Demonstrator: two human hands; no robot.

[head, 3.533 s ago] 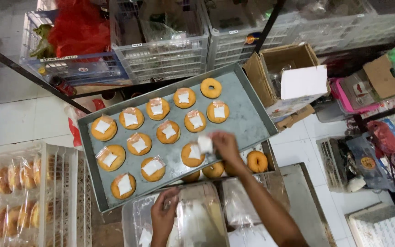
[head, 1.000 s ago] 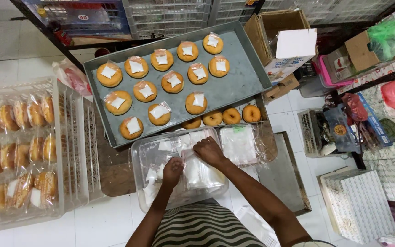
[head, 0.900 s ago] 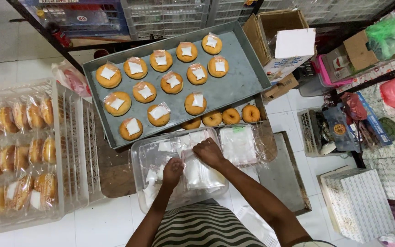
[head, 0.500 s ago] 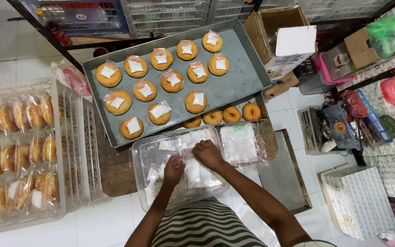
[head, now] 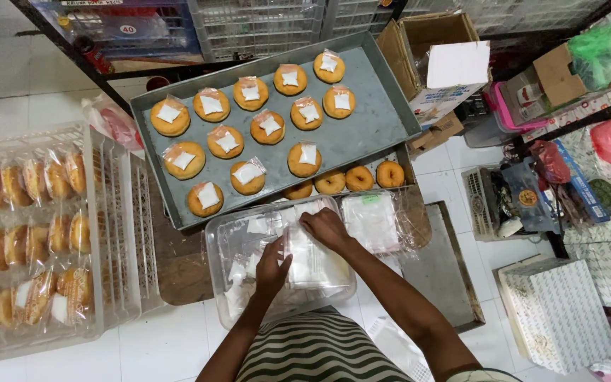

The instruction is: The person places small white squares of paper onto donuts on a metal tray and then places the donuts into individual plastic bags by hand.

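White paper squares [head: 211, 105] top each doughnut on the grey tray. Bagged doughnuts [head: 30, 240] fill the white crate at left. A brown cardboard box with a white flap [head: 456, 65] sits at upper right.

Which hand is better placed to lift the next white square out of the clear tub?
Probably the right hand: it rests on top of the white stack in the clear tub, while the left hand steadies the stack's side.

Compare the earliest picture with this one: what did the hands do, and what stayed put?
The right hand drew back from the tray to the clear tub, joining the left hand on the paper squares. The tray's doughnuts stayed in place.
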